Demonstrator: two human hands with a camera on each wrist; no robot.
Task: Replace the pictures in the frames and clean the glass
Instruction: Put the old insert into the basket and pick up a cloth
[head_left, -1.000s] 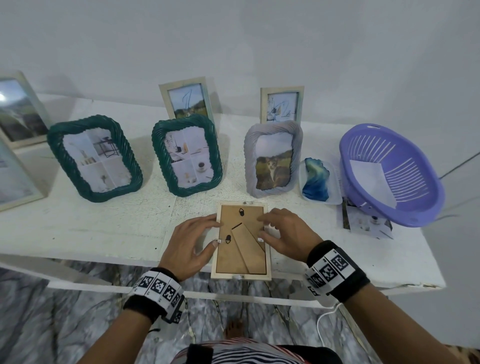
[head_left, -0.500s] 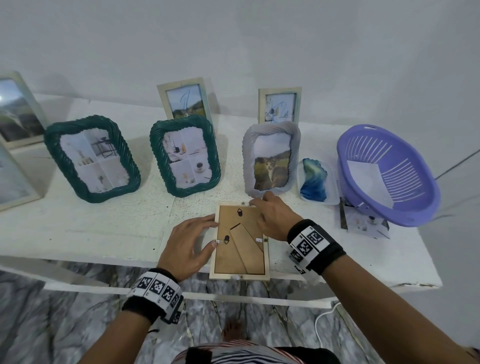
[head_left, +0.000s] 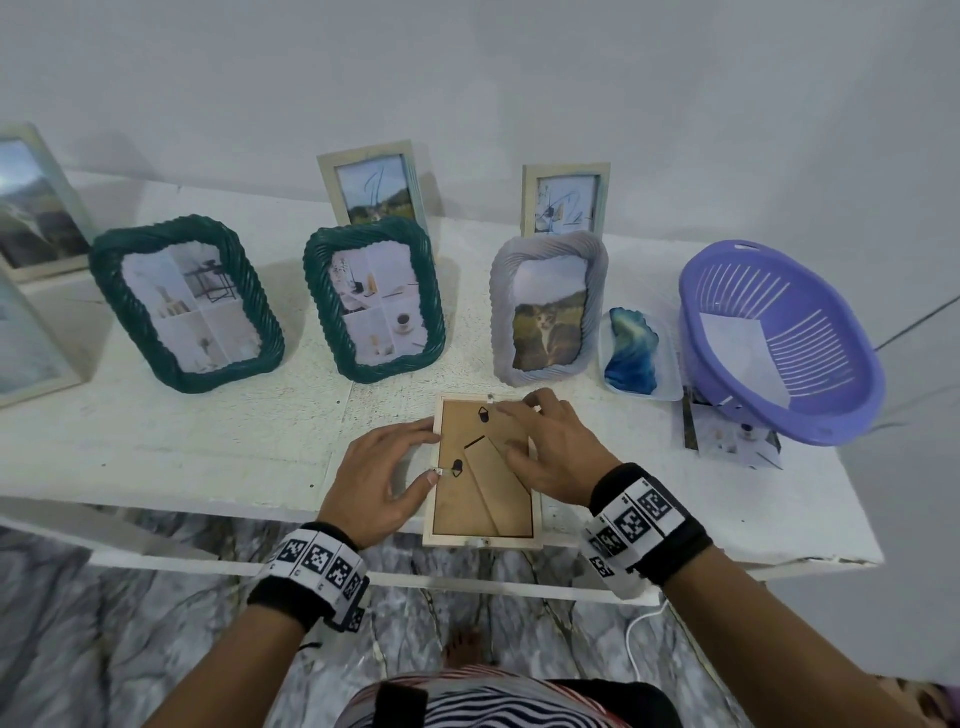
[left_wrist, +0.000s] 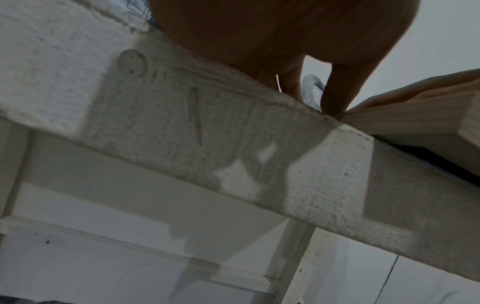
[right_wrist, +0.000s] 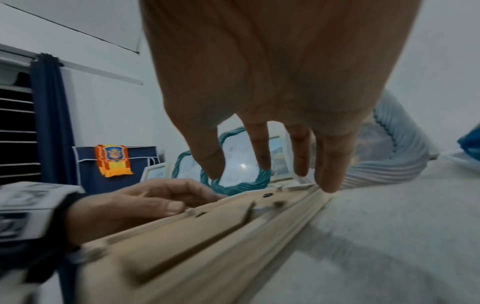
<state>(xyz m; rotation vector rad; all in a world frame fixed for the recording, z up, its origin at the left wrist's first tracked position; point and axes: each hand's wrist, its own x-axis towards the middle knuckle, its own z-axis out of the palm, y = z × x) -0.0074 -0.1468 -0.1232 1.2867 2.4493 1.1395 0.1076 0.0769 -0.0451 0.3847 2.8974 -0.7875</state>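
A light wooden picture frame (head_left: 483, 512) lies face down at the table's front edge, its brown backing board and folded stand up. My left hand (head_left: 410, 457) rests against the frame's left rim, with its thumb on the small metal tab there. My right hand (head_left: 524, 421) lies spread over the upper right of the backing, and its fingertips (head_left: 535, 402) reach the top right rim. In the right wrist view the right hand (right_wrist: 272, 170) hangs with straight fingers over the frame (right_wrist: 194, 236), the little finger touching its rim. The left wrist view shows fingers (left_wrist: 335, 98) touching the frame's corner (left_wrist: 415, 121).
Two green braided frames (head_left: 187, 306) (head_left: 374, 301) and a grey frame with a cat photo (head_left: 548, 312) stand behind. Two small wooden frames (head_left: 374, 189) (head_left: 565, 200) lean at the wall. A blue cloth (head_left: 634, 353) in a clear tray, a purple basket (head_left: 810, 395) and loose photos (head_left: 727, 441) are at right.
My right hand went from the frame's right edge up to its top rim and now lies over the upper right corner. The left hand and the frame stayed put.
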